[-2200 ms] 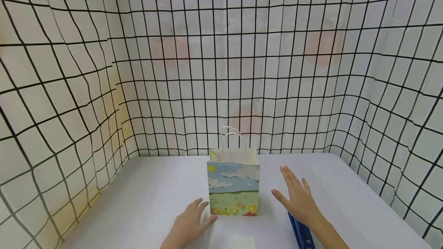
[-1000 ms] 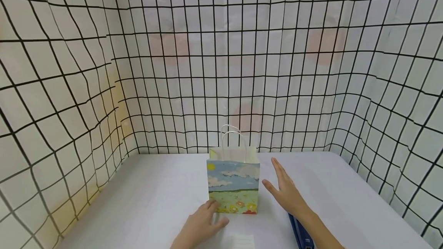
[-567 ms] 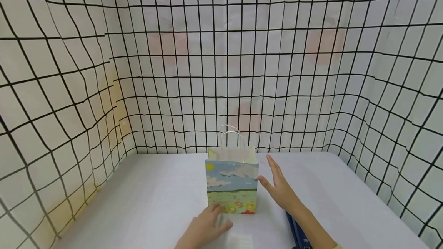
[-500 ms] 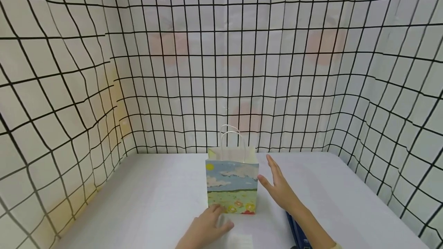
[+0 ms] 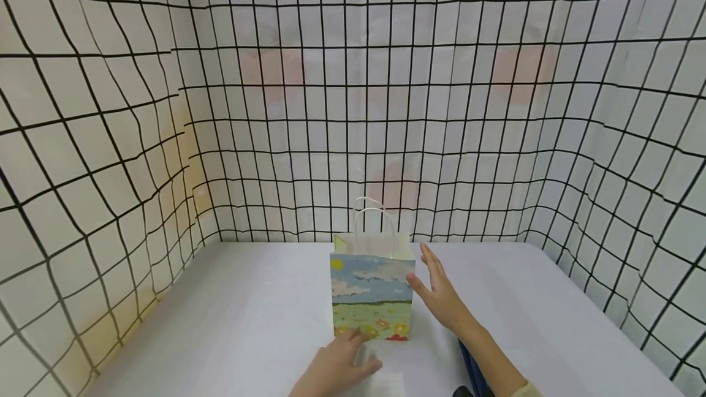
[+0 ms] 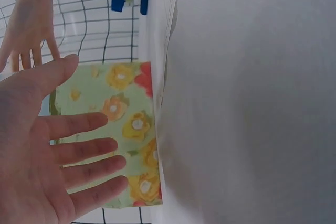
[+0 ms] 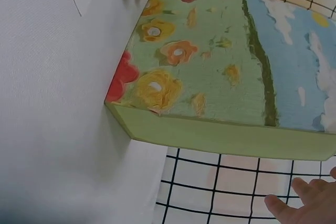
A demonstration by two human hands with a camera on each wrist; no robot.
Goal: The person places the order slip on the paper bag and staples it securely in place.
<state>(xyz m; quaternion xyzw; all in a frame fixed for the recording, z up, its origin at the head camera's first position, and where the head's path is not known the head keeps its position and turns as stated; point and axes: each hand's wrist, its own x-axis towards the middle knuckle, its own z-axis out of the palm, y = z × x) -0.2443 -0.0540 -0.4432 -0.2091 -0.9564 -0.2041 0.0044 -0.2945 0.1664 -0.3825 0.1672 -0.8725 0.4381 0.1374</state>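
Note:
A small paper gift bag (image 5: 372, 290), printed with sky, clouds and flowers, stands upright with two white handles raised. My left hand (image 5: 335, 367) is in front of its lower front edge, fingers spread and overlapping the printed flowers. In the left wrist view, that hand (image 6: 47, 145) shows its palm and loosely straight fingers, gripping nothing. On the bag's right side, my right hand (image 5: 444, 302) is raised with fingers extended, its thumb overlapping the bag's edge. The right wrist view catches the right hand's fingertips (image 7: 302, 203) beside the bag's plain green side (image 7: 226, 136).
A dark blue long object (image 5: 472, 367) lies on the white table (image 5: 248, 311) beneath the right forearm. A lined white paper (image 5: 390, 385) is at the near edge, partly behind the left thumb. Black grid netting (image 5: 380, 103) over white sheeting surrounds the table on three sides.
My left hand has slid right, from beside the bag to in front of its lower edge. My right hand has moved left, up to the bag's right side. The bag stays in place.

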